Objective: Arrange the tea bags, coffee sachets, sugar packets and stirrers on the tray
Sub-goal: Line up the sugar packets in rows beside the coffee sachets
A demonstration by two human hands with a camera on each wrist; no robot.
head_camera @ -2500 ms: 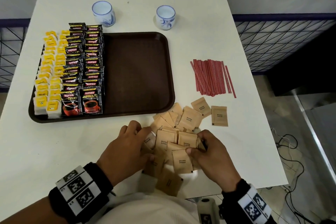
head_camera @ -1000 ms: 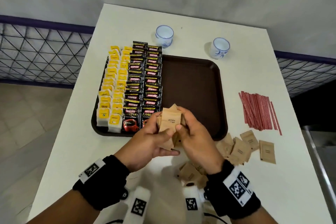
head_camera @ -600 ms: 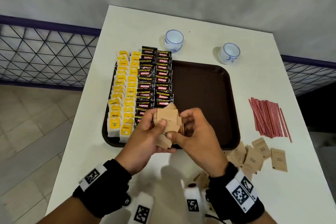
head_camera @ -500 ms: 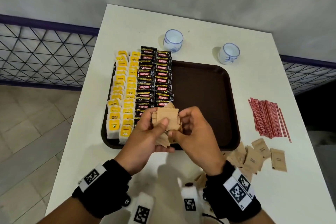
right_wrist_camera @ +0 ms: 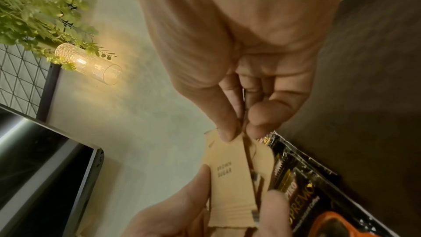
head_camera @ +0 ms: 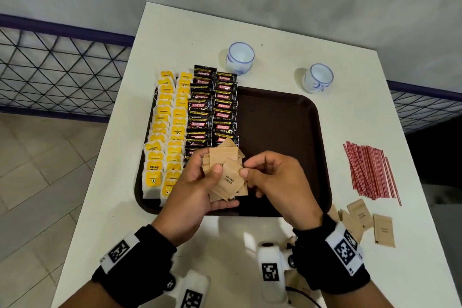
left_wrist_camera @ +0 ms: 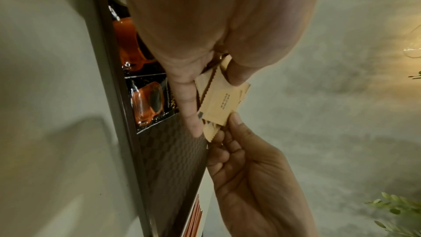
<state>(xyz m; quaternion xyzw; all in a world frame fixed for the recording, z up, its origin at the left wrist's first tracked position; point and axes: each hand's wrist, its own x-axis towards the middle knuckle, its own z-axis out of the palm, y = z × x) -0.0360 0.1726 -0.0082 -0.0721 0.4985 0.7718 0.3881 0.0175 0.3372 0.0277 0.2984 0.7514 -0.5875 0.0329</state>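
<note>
My left hand (head_camera: pixel 200 182) grips a stack of tan brown-sugar packets (head_camera: pixel 226 170) above the near edge of the dark brown tray (head_camera: pixel 287 137). My right hand (head_camera: pixel 265 177) pinches the edge of the top packet (head_camera: pixel 231 179) between thumb and forefinger; the same pinch shows in the left wrist view (left_wrist_camera: pixel 218 100) and the right wrist view (right_wrist_camera: pixel 230 168). On the tray's left side lie rows of yellow tea bags (head_camera: pixel 167 132) and black coffee sachets (head_camera: pixel 212 107). Red stirrers (head_camera: pixel 370 170) and several loose sugar packets (head_camera: pixel 367 222) lie on the table at right.
Two small white-and-blue cups (head_camera: pixel 240 57) (head_camera: pixel 318 80) stand behind the tray. The white table (head_camera: pixel 350 82) ends close on the right and near sides. A wire mesh fence (head_camera: pixel 57 67) runs at left. The tray's right half is bare.
Both hands gathered sugar packets from the table and lifted the stack over the tray's near edge. Since half a second ago the right hand has taken the top packet by its edge.
</note>
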